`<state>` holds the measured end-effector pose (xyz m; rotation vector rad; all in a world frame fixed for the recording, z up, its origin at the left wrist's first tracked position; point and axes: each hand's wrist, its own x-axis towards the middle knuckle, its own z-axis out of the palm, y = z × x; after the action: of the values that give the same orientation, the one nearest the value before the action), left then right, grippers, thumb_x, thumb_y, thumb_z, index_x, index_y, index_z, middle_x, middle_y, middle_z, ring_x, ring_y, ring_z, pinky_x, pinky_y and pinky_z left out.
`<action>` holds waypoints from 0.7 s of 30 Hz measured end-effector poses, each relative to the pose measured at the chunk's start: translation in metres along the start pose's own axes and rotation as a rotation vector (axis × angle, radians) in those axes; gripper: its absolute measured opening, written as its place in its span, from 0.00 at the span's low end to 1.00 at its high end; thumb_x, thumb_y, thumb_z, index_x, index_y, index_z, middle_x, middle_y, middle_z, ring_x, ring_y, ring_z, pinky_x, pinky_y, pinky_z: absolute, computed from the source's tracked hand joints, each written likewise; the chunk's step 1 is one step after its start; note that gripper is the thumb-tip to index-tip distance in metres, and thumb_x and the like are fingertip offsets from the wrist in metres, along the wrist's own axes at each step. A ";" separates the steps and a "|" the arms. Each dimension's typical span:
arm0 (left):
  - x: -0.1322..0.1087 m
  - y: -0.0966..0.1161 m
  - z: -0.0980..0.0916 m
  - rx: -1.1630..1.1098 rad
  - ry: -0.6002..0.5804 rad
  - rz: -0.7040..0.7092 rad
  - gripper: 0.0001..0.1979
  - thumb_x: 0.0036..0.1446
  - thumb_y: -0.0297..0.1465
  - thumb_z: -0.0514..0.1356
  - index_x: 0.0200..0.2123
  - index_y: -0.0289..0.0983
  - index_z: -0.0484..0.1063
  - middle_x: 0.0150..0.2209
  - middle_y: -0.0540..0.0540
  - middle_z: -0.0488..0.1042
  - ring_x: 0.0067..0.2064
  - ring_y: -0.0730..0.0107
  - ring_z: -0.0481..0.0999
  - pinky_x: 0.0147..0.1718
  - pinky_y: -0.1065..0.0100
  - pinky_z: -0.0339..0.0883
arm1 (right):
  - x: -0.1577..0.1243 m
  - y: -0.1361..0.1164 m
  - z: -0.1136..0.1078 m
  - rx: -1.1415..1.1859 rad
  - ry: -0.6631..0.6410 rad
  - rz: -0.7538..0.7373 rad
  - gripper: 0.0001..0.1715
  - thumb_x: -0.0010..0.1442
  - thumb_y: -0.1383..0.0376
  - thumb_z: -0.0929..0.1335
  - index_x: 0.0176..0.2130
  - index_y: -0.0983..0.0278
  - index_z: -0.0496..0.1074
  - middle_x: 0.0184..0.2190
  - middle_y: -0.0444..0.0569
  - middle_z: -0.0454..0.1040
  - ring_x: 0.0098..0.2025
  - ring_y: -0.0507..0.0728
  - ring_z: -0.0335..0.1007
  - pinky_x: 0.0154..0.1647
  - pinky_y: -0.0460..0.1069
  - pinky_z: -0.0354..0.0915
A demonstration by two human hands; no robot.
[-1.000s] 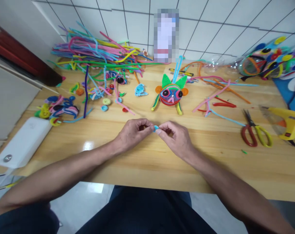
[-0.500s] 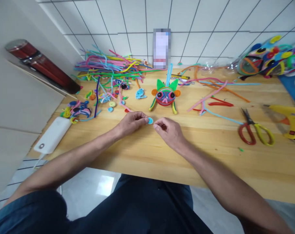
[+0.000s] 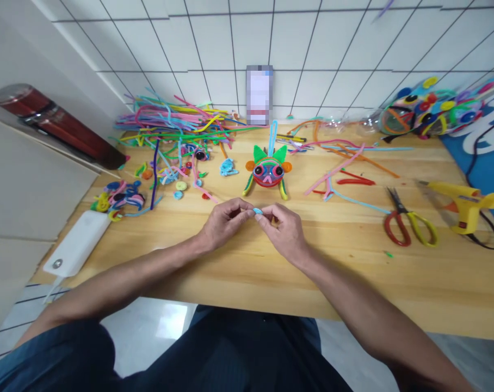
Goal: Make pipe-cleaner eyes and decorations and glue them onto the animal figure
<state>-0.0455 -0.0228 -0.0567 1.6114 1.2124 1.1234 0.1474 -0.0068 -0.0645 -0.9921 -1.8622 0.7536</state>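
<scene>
A small light-blue coiled disc (image 3: 257, 210) is pinched between the fingertips of both hands, over the wooden table. My left hand (image 3: 229, 222) grips its left side, and my right hand (image 3: 283, 228) grips its right side. Just beyond the hands sits a colourful pipe-cleaner figure (image 3: 267, 172) with green ears, round black-and-pink eyes, orange discs at its sides and a light-blue loop on top. A light-blue coiled piece (image 3: 228, 167) lies to the left of the figure.
Scissors (image 3: 402, 209) and a yellow glue gun (image 3: 467, 204) lie at the right. Pipe cleaners (image 3: 169, 117) are heaped at the back left, near a red flask (image 3: 55, 125). A white power bank (image 3: 78, 242) is at the left edge; a phone (image 3: 259, 97) leans on the wall.
My right hand has closed the gap and now touches the blue disc, which my left hand held alone before. The camera view has shifted, so the table's contents appear lower and further left.
</scene>
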 end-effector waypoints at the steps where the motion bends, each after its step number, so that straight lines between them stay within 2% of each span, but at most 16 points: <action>1: 0.001 -0.001 -0.001 0.010 -0.007 0.020 0.16 0.65 0.44 0.65 0.36 0.35 0.80 0.28 0.48 0.75 0.30 0.72 0.70 0.31 0.70 0.64 | 0.000 0.000 -0.001 -0.016 0.004 -0.018 0.09 0.66 0.64 0.70 0.32 0.60 0.73 0.25 0.42 0.74 0.27 0.52 0.65 0.32 0.49 0.62; 6: 0.005 -0.005 -0.004 0.020 -0.064 0.070 0.13 0.67 0.39 0.63 0.40 0.35 0.81 0.32 0.45 0.78 0.32 0.71 0.73 0.32 0.70 0.65 | 0.001 0.002 -0.002 -0.060 0.008 -0.081 0.09 0.67 0.66 0.70 0.32 0.61 0.72 0.25 0.42 0.73 0.28 0.52 0.66 0.32 0.49 0.62; 10: 0.005 -0.009 -0.005 -0.004 -0.103 0.046 0.13 0.68 0.39 0.63 0.42 0.35 0.80 0.34 0.45 0.79 0.31 0.72 0.72 0.31 0.71 0.63 | 0.001 0.003 -0.002 -0.067 -0.008 -0.075 0.09 0.67 0.67 0.70 0.32 0.60 0.72 0.25 0.42 0.72 0.28 0.52 0.67 0.32 0.49 0.62; 14: 0.003 -0.011 -0.006 -0.038 -0.045 -0.006 0.14 0.65 0.40 0.66 0.46 0.35 0.77 0.31 0.49 0.74 0.25 0.77 0.63 0.24 0.73 0.56 | 0.001 0.002 -0.002 -0.068 -0.033 -0.023 0.10 0.67 0.66 0.70 0.32 0.60 0.72 0.26 0.43 0.72 0.29 0.52 0.68 0.32 0.49 0.63; 17: 0.002 -0.011 -0.006 -0.036 0.023 0.009 0.13 0.65 0.39 0.66 0.44 0.36 0.76 0.27 0.53 0.68 0.24 0.77 0.62 0.23 0.73 0.55 | 0.001 0.002 -0.001 -0.054 -0.039 0.032 0.10 0.67 0.63 0.70 0.32 0.60 0.72 0.26 0.43 0.73 0.28 0.52 0.67 0.32 0.49 0.64; 21: 0.001 -0.011 -0.005 -0.031 0.003 0.039 0.14 0.66 0.41 0.64 0.41 0.35 0.77 0.32 0.47 0.74 0.27 0.75 0.66 0.27 0.71 0.59 | 0.001 0.003 0.000 -0.041 -0.053 0.071 0.10 0.66 0.62 0.70 0.32 0.60 0.73 0.25 0.42 0.73 0.27 0.52 0.66 0.32 0.49 0.64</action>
<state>-0.0531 -0.0192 -0.0653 1.6164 1.1645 1.1642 0.1480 -0.0048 -0.0664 -1.0783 -1.9032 0.7936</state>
